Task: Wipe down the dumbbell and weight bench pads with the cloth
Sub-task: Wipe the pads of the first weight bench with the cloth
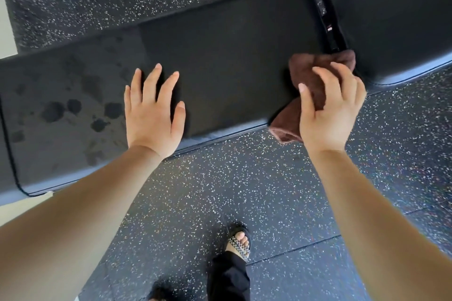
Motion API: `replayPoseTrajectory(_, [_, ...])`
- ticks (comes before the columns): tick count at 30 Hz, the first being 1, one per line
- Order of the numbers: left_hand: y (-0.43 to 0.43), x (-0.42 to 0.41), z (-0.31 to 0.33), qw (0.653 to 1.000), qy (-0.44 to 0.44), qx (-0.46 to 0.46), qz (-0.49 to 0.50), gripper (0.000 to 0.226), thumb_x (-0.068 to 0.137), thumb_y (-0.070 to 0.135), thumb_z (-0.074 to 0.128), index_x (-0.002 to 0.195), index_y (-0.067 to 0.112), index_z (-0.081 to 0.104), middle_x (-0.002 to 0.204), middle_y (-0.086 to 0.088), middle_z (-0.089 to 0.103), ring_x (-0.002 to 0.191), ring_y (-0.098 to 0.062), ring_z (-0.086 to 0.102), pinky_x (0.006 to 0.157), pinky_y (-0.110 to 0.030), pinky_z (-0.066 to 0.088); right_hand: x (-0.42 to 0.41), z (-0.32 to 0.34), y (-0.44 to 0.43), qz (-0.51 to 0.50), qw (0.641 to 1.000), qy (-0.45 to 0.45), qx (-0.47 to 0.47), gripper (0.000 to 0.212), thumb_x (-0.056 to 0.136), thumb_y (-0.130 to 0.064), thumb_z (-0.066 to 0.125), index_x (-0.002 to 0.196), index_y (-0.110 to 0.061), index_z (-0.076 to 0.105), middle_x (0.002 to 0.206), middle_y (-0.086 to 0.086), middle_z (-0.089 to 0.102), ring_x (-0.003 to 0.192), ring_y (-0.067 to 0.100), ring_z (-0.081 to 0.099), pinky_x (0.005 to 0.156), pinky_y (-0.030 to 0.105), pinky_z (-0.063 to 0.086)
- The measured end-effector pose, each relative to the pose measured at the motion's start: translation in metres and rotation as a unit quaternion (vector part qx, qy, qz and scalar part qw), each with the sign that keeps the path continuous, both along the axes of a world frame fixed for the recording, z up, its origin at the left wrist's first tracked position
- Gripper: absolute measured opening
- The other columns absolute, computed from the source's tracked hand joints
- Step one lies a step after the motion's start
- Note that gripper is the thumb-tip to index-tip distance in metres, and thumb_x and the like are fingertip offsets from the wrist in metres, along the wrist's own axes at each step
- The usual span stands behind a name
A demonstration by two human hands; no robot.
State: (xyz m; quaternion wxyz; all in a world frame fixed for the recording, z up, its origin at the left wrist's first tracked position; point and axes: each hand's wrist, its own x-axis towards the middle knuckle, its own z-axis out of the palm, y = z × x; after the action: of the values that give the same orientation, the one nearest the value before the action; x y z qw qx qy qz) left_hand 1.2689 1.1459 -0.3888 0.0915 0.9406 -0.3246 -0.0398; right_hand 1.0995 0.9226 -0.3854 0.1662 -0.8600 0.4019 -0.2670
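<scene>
Obs.: Person stands over a weight bench on a speckled rubber floor point(244, 178), one sandalled foot point(239, 242) below the near edge.

Left grip point(152, 115): released, with the fingers straight and spread and the palm flat on the long bench pad point(232, 56) about mid-length. Probably a brace, taking the lean and steadying the pad against the wiping.

Right grip point(327, 115): clenched round a bunched brown cloth point(305, 71), thumb and fingers curled into the folds. The cloth sits at the right end of the long pad, and one corner hangs over the near edge. It lies just beside the gap point(330, 29) to the second bench pad point(391, 19). Bunching gives a thick wad to press with.

Surface: the right part of the long pad is evenly dark. The left part is duller and carries dark wet blotches point(52, 111). Judgement: the blotched stretch is not yet wiped, and the second pad probably not either.

Dumbbell: not in view.

Containers: none in view, so nothing to log as contents. No spray bottle is visible either.
</scene>
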Motion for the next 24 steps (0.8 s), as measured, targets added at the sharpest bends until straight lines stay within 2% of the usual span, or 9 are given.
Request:
replayPoseTrajectory(4, [0.000,0.000,-0.001,1.000,0.002,-0.002,0.001,0.051,0.089,0.036,0.035,0.139,0.024,0.036,0.151,-0.006,0.028,0.140,-0.038,0.016,0.113,-0.052,0.012,0.014,0.004,0.025,-0.036,0.999,0.002,0.013,0.028,0.091,-0.029,0.060,0.112,-0.012,0.067,0.127,0.013,0.055,0.116,0.041,0.046,0.101,0.036,0.028])
replayPoseTrajectory(9, [0.001,0.002,-0.002,1.000,0.008,-0.002,-0.002,0.052,0.088,0.038,0.035,0.138,0.025,0.037,0.150,-0.005,0.029,0.140,-0.037,0.017,0.113,-0.053,0.013,0.031,0.005,0.082,0.088,0.996,0.017,0.013,0.023,0.085,-0.023,0.068,0.106,-0.015,0.070,0.123,0.014,0.060,0.113,0.043,0.050,0.095,0.052,0.040])
replayPoseTrajectory(14, [0.003,0.005,0.002,1.000,0.015,-0.009,-0.010,0.051,0.088,0.039,0.038,0.138,0.025,0.038,0.150,-0.003,0.030,0.140,-0.036,0.017,0.113,-0.051,0.015,0.036,0.003,0.106,0.169,0.985,0.036,0.003,0.026,0.083,-0.023,0.070,0.109,-0.018,0.069,0.125,0.010,0.059,0.116,0.041,0.049,0.093,0.053,0.044])
replayPoseTrajectory(16, [0.004,0.006,0.003,0.999,0.029,-0.013,-0.019,0.050,0.091,0.039,0.038,0.140,0.027,0.037,0.152,-0.002,0.027,0.141,-0.035,0.015,0.114,-0.050,0.012,0.027,0.000,0.097,0.146,0.988,0.041,-0.008,0.027,0.086,-0.026,0.067,0.111,-0.017,0.068,0.127,0.011,0.058,0.118,0.040,0.048,0.094,0.054,0.042])
replayPoseTrajectory(18, [0.012,0.011,0.004,0.998,0.048,-0.011,-0.047,0.050,0.094,0.038,0.038,0.143,0.029,0.032,0.155,-0.002,0.022,0.142,-0.034,0.011,0.114,-0.049,0.010,0.022,-0.003,0.096,0.070,0.997,0.027,0.004,0.027,0.089,-0.027,0.063,0.112,-0.015,0.067,0.128,0.012,0.056,0.119,0.040,0.046,0.100,0.051,0.038])
replayPoseTrajectory(20, [0.033,0.023,0.006,0.990,0.053,0.000,-0.127,0.049,0.096,0.035,0.037,0.144,0.026,0.032,0.156,-0.004,0.021,0.142,-0.034,0.014,0.113,-0.048,0.014,0.029,-0.003,0.108,0.007,1.000,0.009,0.019,0.027,0.090,-0.028,0.062,0.112,-0.014,0.067,0.129,0.013,0.055,0.119,0.040,0.045,0.103,0.044,0.032])
replayPoseTrajectory(22, [0.068,0.040,0.008,0.976,0.044,0.017,-0.212,0.048,0.096,0.033,0.035,0.143,0.024,0.034,0.155,-0.007,0.024,0.142,-0.031,0.020,0.112,-0.049,0.020,0.042,-0.003,0.130,-0.004,1.000,0.004,0.024,0.026,0.090,-0.027,0.062,0.112,-0.014,0.068,0.128,0.013,0.056,0.118,0.040,0.046,0.104,0.043,0.031])
replayPoseTrajectory(24, [0.108,0.057,0.009,0.968,0.033,0.038,-0.246,0.049,0.095,0.034,0.031,0.143,0.024,0.035,0.154,-0.006,0.024,0.140,-0.029,0.024,0.111,-0.050,0.021,0.053,-0.002,0.162,0.030,0.999,0.004,0.026,0.024,0.089,-0.025,0.063,0.110,-0.015,0.069,0.127,0.013,0.057,0.118,0.040,0.047,0.103,0.049,0.035])
